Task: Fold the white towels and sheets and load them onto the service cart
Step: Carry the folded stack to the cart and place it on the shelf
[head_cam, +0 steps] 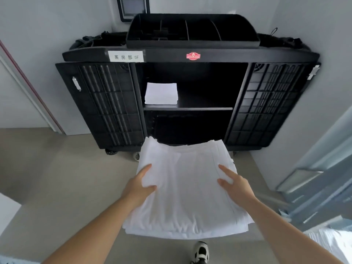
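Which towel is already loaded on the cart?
Find the black cart against the wall, doors swung open. On its middle shelf, at the left end, lies a small square folded towel. It is far smaller than the big sheet stack both hands hold.

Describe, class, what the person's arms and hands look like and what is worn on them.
Both forearms are bare as far as the picture shows: no sleeves, gloves, watch, rings or bracelets show. The left hand and the right hand have short, plain nails with no polish to be seen. No markings show on either arm.
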`<state>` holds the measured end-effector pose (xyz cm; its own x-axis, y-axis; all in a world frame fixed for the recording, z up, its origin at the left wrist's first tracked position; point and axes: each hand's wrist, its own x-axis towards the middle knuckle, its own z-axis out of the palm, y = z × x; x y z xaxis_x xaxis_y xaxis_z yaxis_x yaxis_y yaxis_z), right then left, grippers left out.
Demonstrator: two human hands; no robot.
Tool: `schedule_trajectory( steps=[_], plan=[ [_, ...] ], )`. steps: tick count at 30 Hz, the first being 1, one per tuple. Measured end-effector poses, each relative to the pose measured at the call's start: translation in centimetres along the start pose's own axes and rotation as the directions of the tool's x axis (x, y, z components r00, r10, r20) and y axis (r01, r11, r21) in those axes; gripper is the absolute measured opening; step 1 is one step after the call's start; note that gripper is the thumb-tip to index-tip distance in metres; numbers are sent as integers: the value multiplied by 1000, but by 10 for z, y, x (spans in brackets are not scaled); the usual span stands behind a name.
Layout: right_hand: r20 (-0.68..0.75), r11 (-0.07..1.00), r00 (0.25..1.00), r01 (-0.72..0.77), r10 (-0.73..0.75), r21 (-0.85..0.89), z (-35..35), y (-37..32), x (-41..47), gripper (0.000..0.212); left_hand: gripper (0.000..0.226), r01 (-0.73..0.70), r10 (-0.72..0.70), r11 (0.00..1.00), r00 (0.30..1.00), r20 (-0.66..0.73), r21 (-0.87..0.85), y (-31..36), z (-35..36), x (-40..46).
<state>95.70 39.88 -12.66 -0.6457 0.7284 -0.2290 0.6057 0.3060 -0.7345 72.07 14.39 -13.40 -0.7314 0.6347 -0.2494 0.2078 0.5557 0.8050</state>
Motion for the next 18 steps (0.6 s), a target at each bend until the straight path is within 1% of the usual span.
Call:
schedule_trajectory(
  steps=[7, 10, 14, 18],
  plan=[
    [33, 1000, 999, -10, 11, -9, -17, -6, 144, 47, 76, 49, -49, 998, 999, -19, 27, 33, 17, 131],
    [50, 1000, 999, -8, 8, 0, -27, -17, 196, 46, 76, 48, -48, 999, 999, -21, 5, 46, 19, 179],
    [65, 1000, 998, -3, 4, -19, -26, -29, 259, 46, 77, 73, -73, 997, 997, -33, -1, 49, 16, 237],
    [134, 999, 991, -22, 26, -36, -11, -42, 317, 49, 77, 124, -123, 992, 992, -32, 9, 43, 7, 294]
  ],
)
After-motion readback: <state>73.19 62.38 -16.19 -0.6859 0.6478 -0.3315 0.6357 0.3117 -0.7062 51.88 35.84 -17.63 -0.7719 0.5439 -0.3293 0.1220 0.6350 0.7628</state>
